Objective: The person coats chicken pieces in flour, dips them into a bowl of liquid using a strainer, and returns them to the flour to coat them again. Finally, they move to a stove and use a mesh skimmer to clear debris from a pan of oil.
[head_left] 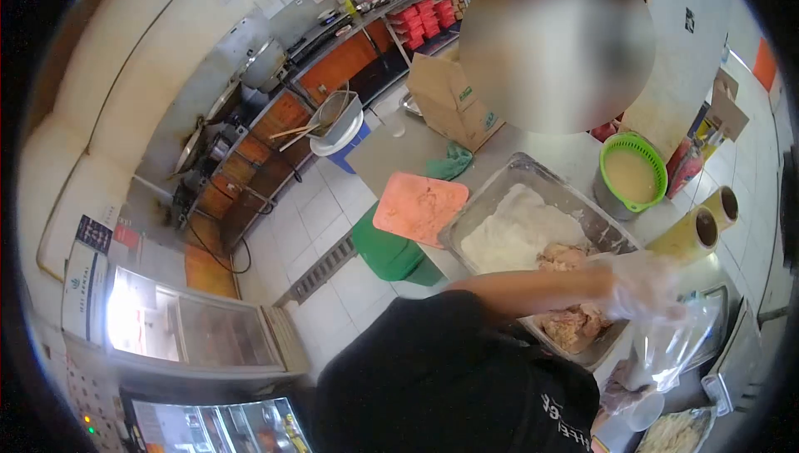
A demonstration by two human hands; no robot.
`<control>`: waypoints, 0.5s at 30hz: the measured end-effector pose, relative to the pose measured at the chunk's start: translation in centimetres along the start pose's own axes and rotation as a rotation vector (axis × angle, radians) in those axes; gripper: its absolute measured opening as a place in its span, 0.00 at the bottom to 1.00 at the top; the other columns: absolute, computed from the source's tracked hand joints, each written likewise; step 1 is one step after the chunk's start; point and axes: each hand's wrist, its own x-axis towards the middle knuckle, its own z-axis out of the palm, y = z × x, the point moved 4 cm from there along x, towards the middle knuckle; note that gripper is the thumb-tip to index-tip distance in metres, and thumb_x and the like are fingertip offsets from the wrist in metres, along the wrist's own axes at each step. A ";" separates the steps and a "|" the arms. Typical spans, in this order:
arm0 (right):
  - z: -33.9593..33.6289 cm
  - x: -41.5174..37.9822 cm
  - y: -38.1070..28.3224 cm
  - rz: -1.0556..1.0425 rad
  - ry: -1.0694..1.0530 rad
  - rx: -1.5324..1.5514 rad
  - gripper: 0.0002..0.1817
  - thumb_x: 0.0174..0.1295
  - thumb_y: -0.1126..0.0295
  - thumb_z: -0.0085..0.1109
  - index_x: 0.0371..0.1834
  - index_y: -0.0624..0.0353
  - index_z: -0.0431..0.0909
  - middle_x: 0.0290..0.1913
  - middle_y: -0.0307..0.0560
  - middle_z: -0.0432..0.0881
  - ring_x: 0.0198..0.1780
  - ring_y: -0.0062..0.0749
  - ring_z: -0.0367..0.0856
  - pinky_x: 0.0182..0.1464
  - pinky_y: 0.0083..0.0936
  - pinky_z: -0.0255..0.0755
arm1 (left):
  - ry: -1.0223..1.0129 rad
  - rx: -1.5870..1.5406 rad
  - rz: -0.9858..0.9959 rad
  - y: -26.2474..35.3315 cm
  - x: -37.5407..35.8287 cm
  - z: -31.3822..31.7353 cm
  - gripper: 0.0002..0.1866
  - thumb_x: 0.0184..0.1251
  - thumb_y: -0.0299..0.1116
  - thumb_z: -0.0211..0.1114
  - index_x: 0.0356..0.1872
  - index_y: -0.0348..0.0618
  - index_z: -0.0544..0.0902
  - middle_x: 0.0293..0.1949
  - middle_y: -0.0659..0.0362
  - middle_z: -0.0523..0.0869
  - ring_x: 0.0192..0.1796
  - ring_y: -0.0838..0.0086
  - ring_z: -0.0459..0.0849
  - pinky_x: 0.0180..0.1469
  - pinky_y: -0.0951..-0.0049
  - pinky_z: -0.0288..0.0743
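Note:
My left hand, in a clear glove and blurred, reaches across the right end of a metal tray. Its fingers are smeared, beside or touching a clear plastic bag. Lower down, my right hand shows partly near the bag's lower edge; its fingers are hard to make out. White powder fills the tray's far part. Raw-looking coated meat pieces lie at the near end, partly under my left forearm. A clear cup is close to my right hand.
Left of the tray lies a pink board, near a green bin. A cardboard box stands behind. A green basket with pale liquid and film rolls are at the right. Another person is across the table, blurred.

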 end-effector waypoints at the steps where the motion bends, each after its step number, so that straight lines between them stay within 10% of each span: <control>1: 0.4 -0.1 -0.3 -0.002 -0.002 0.000 0.32 0.66 0.48 0.54 0.66 0.59 0.69 0.59 0.57 0.79 0.59 0.49 0.78 0.62 0.38 0.69 | -0.115 -0.050 -0.103 -1.9 -1.8 -0.7 0.21 0.70 0.50 0.62 0.32 0.39 0.82 0.29 0.54 0.86 0.29 0.66 0.84 0.33 0.63 0.77; 7: 0.0 -1.7 -2.2 -0.026 -0.021 -0.023 0.33 0.64 0.49 0.56 0.66 0.60 0.69 0.58 0.56 0.79 0.58 0.48 0.78 0.62 0.38 0.69 | 0.019 -0.876 -0.406 -12.9 -7.1 8.0 0.16 0.72 0.41 0.60 0.37 0.34 0.83 0.28 0.54 0.86 0.29 0.71 0.84 0.31 0.65 0.76; 11: -0.5 -3.1 -3.6 -0.062 -0.021 -0.045 0.33 0.62 0.50 0.58 0.66 0.60 0.69 0.57 0.55 0.79 0.58 0.47 0.78 0.61 0.37 0.70 | -0.002 -0.430 -0.479 -14.7 -8.2 7.2 0.10 0.67 0.33 0.61 0.43 0.37 0.82 0.37 0.56 0.84 0.40 0.73 0.82 0.43 0.68 0.75; 15: -0.7 -4.2 -4.4 -0.092 -0.021 -0.039 0.34 0.61 0.50 0.60 0.65 0.60 0.69 0.57 0.54 0.79 0.57 0.46 0.78 0.61 0.37 0.70 | -0.080 -0.935 -0.190 -16.7 -7.8 12.8 0.12 0.62 0.34 0.65 0.43 0.38 0.80 0.38 0.54 0.82 0.43 0.68 0.80 0.47 0.65 0.73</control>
